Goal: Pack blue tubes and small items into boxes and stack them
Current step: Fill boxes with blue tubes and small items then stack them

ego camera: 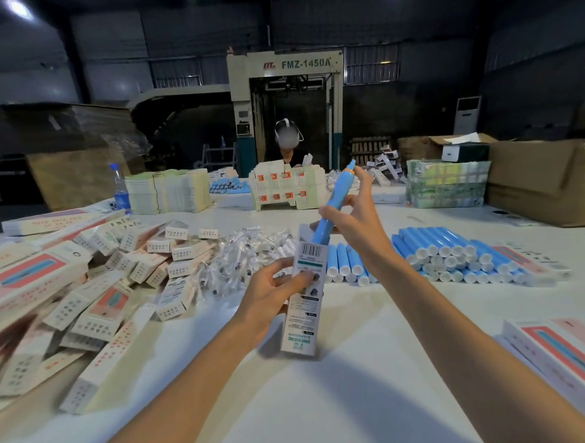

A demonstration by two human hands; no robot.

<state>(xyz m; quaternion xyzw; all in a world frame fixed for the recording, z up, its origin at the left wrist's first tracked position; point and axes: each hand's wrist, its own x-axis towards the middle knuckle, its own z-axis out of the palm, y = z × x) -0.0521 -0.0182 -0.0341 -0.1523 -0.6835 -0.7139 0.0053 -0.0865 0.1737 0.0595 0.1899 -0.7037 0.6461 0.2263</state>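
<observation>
Counter (330,407): bare white stretch at lower centre, room for the arms. Box heap (82,285) crowds the left edge. Spare tubes (457,255) are stacked centre right, probably for easy reach. Centre: left hand (271,291) fingers grasp the box (306,306), mouth tilted up. Right hand (356,217) fingers pinch the blue tube (334,201), lower end entering the mouth.

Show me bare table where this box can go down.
Bare table lies nearest you, bordered by the box heap on the left and flat cartons on the right. Crowded farther out: sachet pile, blue tubes.
</observation>
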